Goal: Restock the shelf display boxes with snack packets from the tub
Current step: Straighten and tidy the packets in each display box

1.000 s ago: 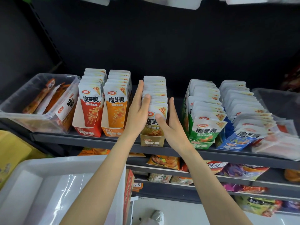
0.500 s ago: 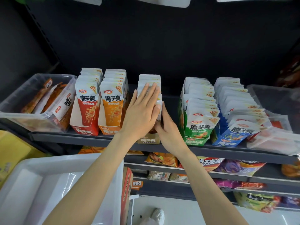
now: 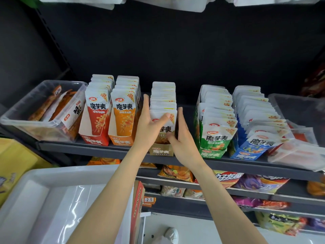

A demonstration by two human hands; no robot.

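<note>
I have both hands on the tan display box [image 3: 162, 150], the middle one of five on the shelf [image 3: 112, 152], squaring up its row of snack packets [image 3: 163, 101] so they stand upright and face forward like the neighbours.

My left hand [image 3: 149, 127] lies flat against the left side of the tan box's packets, fingers straight and pointing up toward the back, thumb spread across the front packet's face. My right hand [image 3: 182, 143] mirrors it on the right side, fingers straight along the edge of the stack, thumb touching the front packet low down. Neither hand curls round anything; I judge that I am pressing the stack between my palms to keep it from fanning out. Both forearms reach up and inward from below, meeting at this box.

To the left of the tan box stand the orange box [image 3: 121, 140] and beyond it the red box [image 3: 95, 140], both packed tight and upright. To its right, the green box [image 3: 212, 153] and the blue box [image 3: 245, 155] hold packets that lean forward and spill looser. Below and to the left of the tan box sits the white tub [image 3: 58, 175]; what shows of its inside holds no packets, so I judge restocking is nearly done.
</note>
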